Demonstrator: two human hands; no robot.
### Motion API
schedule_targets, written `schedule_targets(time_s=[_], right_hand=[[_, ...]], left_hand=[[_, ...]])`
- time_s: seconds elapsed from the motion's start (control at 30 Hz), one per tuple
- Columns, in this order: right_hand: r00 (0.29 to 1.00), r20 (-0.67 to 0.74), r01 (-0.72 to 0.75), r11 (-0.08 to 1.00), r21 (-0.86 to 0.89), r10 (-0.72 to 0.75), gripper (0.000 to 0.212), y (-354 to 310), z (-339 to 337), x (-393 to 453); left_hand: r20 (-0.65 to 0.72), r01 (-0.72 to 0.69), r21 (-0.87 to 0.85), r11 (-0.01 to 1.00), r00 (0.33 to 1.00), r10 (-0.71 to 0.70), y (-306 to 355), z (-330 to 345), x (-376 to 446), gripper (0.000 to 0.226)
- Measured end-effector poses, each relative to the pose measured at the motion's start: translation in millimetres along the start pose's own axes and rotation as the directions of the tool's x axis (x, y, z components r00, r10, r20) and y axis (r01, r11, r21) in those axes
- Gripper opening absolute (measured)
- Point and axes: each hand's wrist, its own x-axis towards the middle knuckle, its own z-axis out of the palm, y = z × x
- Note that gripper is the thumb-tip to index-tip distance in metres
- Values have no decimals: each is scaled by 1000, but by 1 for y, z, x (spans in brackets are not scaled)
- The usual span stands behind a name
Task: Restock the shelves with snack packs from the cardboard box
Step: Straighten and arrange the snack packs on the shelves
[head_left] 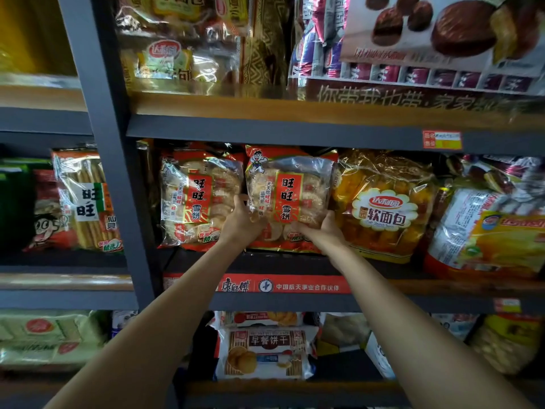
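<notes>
Now, left hand point(240, 222) and right hand point(323, 230) gripping red 旺旺 雪饼 pack point(290, 196), beside 软面包 bag point(383, 208)

Price tag point(441, 139) blurred, top packs point(436, 33) edge-cropped

The rice cracker pack point(290, 199) is red with a clear window and a red label panel. The bread bag point(383, 205) beside it is orange-yellow. The shelf frame point(109, 119) is dark grey; the blurred price tag point(441, 139) looks red and yellow.
</notes>
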Motion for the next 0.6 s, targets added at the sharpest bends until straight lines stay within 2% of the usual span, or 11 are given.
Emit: schedule_targets(time_s=[0.1, 0.17, 0.27, 0.37, 0.43, 0.5, 0.57, 0.6], right_hand=[[1000, 28, -7, 998, 68, 5, 87, -2, 2, 6], [998, 62, -6, 999, 48, 3, 96, -5, 6, 9], [994, 109, -14, 1000, 4, 14, 93, -11, 10, 9], [998, 60, -19, 998, -66, 23, 98, -18, 10, 8], [993, -87, 60, 974, -221, -81, 100, -24, 12, -1], [918, -246, 182, 881, -437, -312, 101, -28, 18, -14], [813, -243, 283, 725, -628, -529, 101, -27, 26, -22], [797, -180, 310, 645, -699, -577, 101, -25, 30, -23]], left_hand=[[-44, -14, 44, 999, 999, 16, -3, -4, -5, 60], [-103, -12, 65, 998, 995, 19, -5, -5, -9, 58], [-173, -19, 13, 1000, 985, 21, -10, -4, -14, 56], [-163, -4, 39, 999, 987, 10, -10, -3, -14, 55], [-151, -12, 108, 994, 988, 28, -7, -4, -13, 55], [-164, -34, 229, 973, 984, 73, -5, -7, -14, 64], [-199, -40, 436, 899, 970, 140, -9, -9, -16, 76], [-209, -30, 519, 854, 965, 161, -14, -10, -16, 79]])
